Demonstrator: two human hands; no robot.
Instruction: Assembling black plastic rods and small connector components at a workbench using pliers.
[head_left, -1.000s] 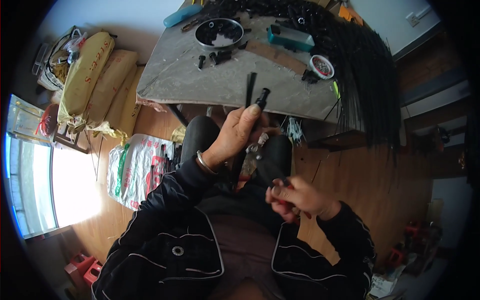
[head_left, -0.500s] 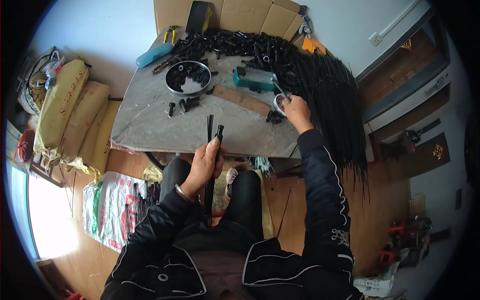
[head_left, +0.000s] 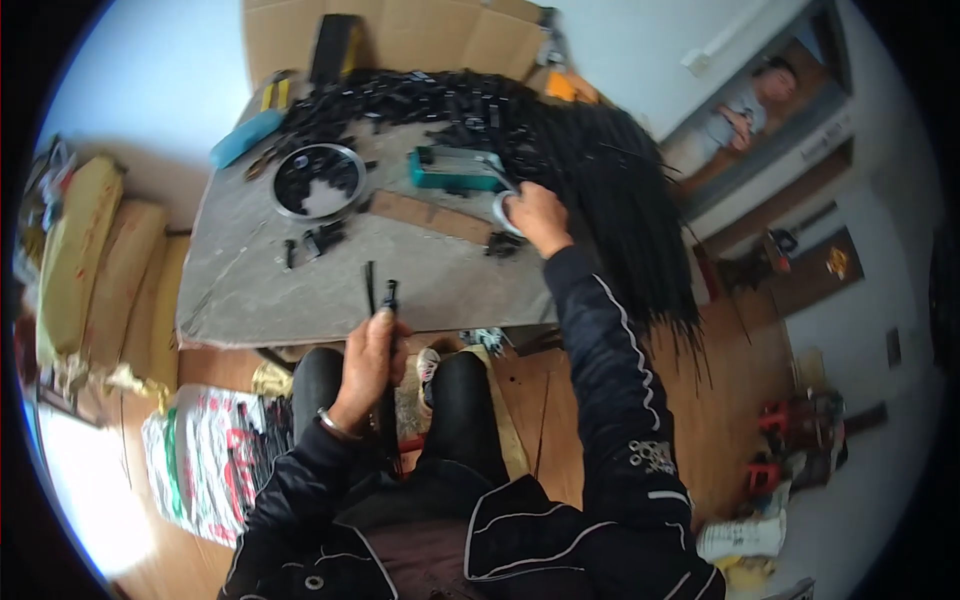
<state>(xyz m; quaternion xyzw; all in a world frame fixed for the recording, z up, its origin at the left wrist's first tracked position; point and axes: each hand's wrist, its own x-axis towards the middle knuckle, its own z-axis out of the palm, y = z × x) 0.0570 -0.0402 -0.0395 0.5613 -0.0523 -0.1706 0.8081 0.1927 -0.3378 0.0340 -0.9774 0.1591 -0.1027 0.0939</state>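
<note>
My left hand (head_left: 370, 355) is closed around a bundle of thin black strips (head_left: 369, 285) and a short black tubular fitting (head_left: 391, 291), held upright in front of the table's near edge. My right hand (head_left: 540, 215) is closed on a slim grey metal tool (head_left: 500, 177), whose exact kind is blurred. It is right beside a small white round dish (head_left: 506, 212), partly covering it. Left of that dish, a flat brown bar (head_left: 430, 216) lies on the grey table (head_left: 240, 280).
A round metal tray (head_left: 318, 210) holds black fittings. Behind it are a teal box (head_left: 455, 168), heaped black parts (head_left: 400, 95) and a blue bottle (head_left: 246, 138). Long black strips (head_left: 630, 230) hang off the right edge. A person (head_left: 745, 115) shows in the doorway.
My view has swung, so the table and both hands sit further left in the picture. A person now shows in the doorway. Both hands keep their holds.
</note>
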